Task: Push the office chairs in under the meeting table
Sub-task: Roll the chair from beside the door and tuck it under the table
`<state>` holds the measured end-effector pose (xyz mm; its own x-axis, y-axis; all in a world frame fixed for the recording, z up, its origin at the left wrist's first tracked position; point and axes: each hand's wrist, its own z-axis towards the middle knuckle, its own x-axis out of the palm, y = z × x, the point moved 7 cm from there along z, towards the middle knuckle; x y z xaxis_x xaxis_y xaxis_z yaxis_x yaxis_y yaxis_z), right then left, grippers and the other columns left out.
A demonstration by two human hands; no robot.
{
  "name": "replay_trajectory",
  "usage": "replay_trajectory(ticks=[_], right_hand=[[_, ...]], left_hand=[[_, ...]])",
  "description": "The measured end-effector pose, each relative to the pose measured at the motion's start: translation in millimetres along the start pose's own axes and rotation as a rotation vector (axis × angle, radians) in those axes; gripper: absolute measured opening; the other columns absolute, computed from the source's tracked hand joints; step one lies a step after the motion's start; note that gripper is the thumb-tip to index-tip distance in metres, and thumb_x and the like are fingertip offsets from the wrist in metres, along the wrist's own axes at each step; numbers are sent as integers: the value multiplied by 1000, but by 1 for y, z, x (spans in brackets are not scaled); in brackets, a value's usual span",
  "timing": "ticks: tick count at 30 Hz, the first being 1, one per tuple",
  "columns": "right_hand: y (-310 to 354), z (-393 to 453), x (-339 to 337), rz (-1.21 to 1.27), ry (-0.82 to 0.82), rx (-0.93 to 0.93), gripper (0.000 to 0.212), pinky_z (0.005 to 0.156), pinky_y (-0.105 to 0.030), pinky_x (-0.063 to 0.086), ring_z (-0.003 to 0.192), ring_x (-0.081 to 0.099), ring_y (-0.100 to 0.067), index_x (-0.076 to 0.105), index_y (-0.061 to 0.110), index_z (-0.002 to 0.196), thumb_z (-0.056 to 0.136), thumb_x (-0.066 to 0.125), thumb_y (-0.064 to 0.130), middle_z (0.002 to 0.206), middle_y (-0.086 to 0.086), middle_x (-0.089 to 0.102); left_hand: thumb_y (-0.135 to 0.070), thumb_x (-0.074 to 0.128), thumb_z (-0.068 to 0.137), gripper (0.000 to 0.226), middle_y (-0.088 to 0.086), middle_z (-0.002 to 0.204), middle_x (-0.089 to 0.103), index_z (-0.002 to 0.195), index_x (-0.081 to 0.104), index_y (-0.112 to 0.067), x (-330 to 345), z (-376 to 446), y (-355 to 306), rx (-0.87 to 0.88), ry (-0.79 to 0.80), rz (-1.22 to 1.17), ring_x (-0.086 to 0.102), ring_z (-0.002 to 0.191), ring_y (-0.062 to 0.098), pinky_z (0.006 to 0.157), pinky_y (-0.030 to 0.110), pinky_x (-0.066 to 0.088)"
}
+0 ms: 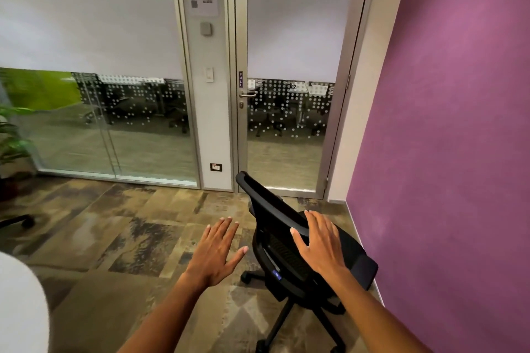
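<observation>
A black office chair [275,218] on castors stands on the carpet near the purple wall, its mesh backrest running from upper left to lower right. My right hand [319,241] hovers over the top edge of the backrest, fingers spread and flat; whether it touches the chair I cannot tell. My left hand [216,252] is stretched out, palm down, in the air left of the chair, holding nothing. A rounded white edge of the meeting table [20,304] shows at the bottom left.
The purple wall [447,152] is close on the right. A glass door [286,94] marked PULL and glass partitions stand ahead. Another chair's castor base [24,221] and a potted plant [11,146] are at the left. Patterned carpet lies between the chair and the table.
</observation>
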<state>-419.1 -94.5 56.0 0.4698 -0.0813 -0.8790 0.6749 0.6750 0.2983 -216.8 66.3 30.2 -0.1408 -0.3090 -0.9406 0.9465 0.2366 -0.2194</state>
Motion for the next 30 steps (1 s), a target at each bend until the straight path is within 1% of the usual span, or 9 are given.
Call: replay_trajectory(ticks=[3, 8, 13, 17, 19, 21, 23, 26, 30], right_hand=[[4, 32, 26, 1, 10, -15, 72, 106, -45, 41, 124, 53, -26, 50, 11, 137, 93, 31, 65, 136, -9, 56], [0, 96, 61, 29, 18, 4, 74, 106, -45, 42, 123, 52, -24, 49, 12, 138, 92, 30, 66, 134, -7, 55], [-5, 151, 93, 46, 28, 32, 76, 102, -43, 45, 118, 53, -23, 47, 15, 140, 92, 28, 70, 132, -4, 56], [-15, 167, 111, 18, 99, 98, 84, 112, -44, 36, 129, 47, -21, 41, 18, 145, 89, 18, 77, 142, -3, 50], [-16, 169, 117, -4, 121, 135, 97, 113, -44, 33, 132, 45, -23, 39, 19, 147, 83, 3, 83, 144, -4, 48], [-14, 166, 119, -40, 166, 139, 110, 109, -41, 35, 128, 47, -24, 40, 20, 145, 73, -12, 84, 142, -4, 49], [-16, 161, 124, -51, 218, 194, 120, 103, -40, 40, 123, 50, -25, 45, 21, 142, 64, -20, 87, 138, -4, 52], [-22, 158, 131, -11, 276, 362, 118, 97, -38, 46, 120, 53, -25, 56, 20, 132, 63, -9, 89, 131, -4, 57], [-18, 158, 130, -27, 313, 466, 97, 92, -37, 49, 114, 57, -23, 65, 18, 119, 78, 11, 87, 123, -2, 60]], left_hand=[[-74, 8, 92, 88, 6, 166, 12, 158, 16, -17, 17, 30, 16, 28, 26, 25, 4, 154, 21, 120, 36, -6], [-78, 0, 89, 95, 9, 165, 19, 157, 23, -16, 40, 92, 28, 76, 70, 38, 10, 153, 23, 121, 41, 1], [-76, 5, 92, 91, 8, 164, 21, 157, 24, -16, 45, 165, 35, 117, 50, 49, 12, 153, 24, 121, 42, 1], [-73, 6, 93, 87, 5, 165, 17, 157, 22, -18, 62, 204, 31, 167, 90, 29, 9, 153, 22, 120, 40, -7], [-70, 8, 96, 83, 7, 163, 27, 155, 29, -16, 70, 224, 33, 209, 90, 32, 18, 152, 24, 121, 45, 2], [-65, 16, 100, 75, 9, 154, 44, 149, 43, -14, 75, 237, 29, 259, 110, 63, 35, 145, 26, 121, 46, 18], [-60, 26, 102, 67, 9, 146, 53, 143, 52, -13, 87, 249, 32, 293, 150, 80, 47, 137, 26, 119, 42, 20], [-60, 33, 99, 63, 6, 140, 60, 135, 61, -16, 101, 266, 38, 399, 161, 94, 53, 132, 24, 112, 40, 21], [-58, 39, 95, 51, -5, 105, 73, 106, 75, -24, 105, 280, 40, 491, 113, 97, 67, 107, 18, 106, 42, 44]])
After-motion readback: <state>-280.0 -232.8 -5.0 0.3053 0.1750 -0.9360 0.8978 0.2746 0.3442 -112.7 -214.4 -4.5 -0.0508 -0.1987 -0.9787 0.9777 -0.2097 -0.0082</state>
